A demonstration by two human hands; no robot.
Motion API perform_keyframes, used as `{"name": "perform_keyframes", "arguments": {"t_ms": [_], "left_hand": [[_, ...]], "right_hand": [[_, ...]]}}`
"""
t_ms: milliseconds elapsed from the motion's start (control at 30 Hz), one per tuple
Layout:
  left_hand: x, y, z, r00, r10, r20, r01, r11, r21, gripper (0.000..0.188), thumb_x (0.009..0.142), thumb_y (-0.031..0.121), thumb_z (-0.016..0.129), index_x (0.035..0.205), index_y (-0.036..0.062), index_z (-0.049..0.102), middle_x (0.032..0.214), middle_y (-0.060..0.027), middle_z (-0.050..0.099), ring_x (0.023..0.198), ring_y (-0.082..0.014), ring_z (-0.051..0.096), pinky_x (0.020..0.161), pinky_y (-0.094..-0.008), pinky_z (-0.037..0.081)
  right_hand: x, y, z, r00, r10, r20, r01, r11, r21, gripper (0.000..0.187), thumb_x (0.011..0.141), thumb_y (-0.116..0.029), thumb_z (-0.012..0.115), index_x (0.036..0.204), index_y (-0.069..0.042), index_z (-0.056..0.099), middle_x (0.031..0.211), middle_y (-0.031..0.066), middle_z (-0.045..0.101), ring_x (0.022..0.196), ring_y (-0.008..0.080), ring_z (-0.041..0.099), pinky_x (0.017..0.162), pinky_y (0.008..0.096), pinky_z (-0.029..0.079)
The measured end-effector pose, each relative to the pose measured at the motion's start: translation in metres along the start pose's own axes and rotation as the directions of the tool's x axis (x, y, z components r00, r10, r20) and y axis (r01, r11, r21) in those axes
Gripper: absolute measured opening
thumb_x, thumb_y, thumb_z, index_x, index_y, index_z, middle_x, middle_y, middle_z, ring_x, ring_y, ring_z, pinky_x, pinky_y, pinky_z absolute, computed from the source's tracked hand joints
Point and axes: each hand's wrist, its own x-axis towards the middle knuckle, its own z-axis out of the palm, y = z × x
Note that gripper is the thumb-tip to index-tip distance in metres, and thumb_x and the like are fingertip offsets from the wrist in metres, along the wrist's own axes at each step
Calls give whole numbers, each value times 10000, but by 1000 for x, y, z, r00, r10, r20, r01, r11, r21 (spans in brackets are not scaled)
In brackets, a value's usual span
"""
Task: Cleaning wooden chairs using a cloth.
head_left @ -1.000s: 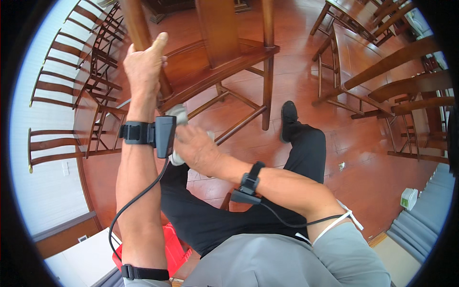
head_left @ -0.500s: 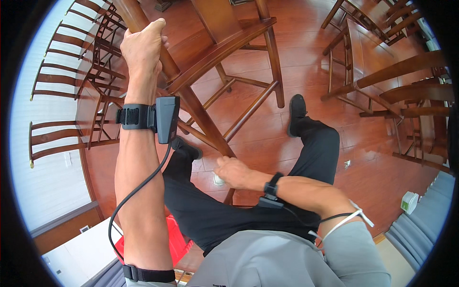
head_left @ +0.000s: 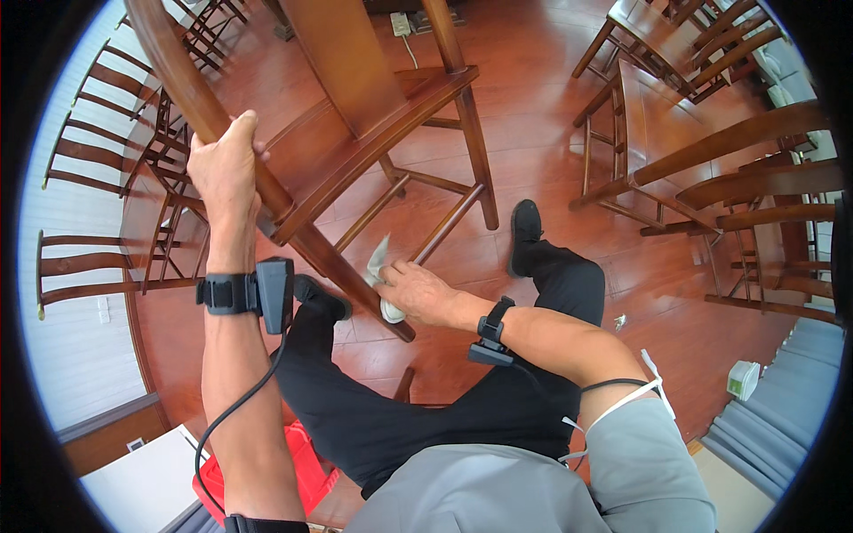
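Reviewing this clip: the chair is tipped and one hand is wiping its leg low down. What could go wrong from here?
1. The tilted wooden chair is steadied only by the left hand on its back rail; a slip could drop it onto the person's legs.
2. The right hand presses a white cloth against the chair leg, which might push the chair sideways.

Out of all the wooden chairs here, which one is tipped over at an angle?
The chair gripped by the left hand; the right hand presses a white cloth against its leg. The rest stand upright.
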Motion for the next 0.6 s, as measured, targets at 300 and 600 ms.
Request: {"name": "perform_keyframes", "arguments": {"t_ms": [300, 600], "left_hand": [[2, -7, -26, 996, -69, -57, 70, 997, 14, 160, 848, 47, 685, 921, 29, 544, 757, -44, 570, 557, -128, 560, 512, -290, 497], [13, -18, -53, 995, -91, -42, 88, 994, -58, 160, 849, 19, 675, 923, 48, 536, 751, -40, 566, 558, -132, 556, 519, -294, 497]], "right_hand": [[-38, 130, -41, 958, 276, -83, -280, 826, -490, 323, 802, -95, 668, 1125, -87, 661, 1088, 116, 594, 1073, 305, 572, 924, 430, 475], [-18, 154, -137, 660, 706, -257, -655, 708, 264, 303, 764, -73, 697, 1062, -19, 693, 995, 170, 705, 923, 300, 700, 825, 403, 559]]}}
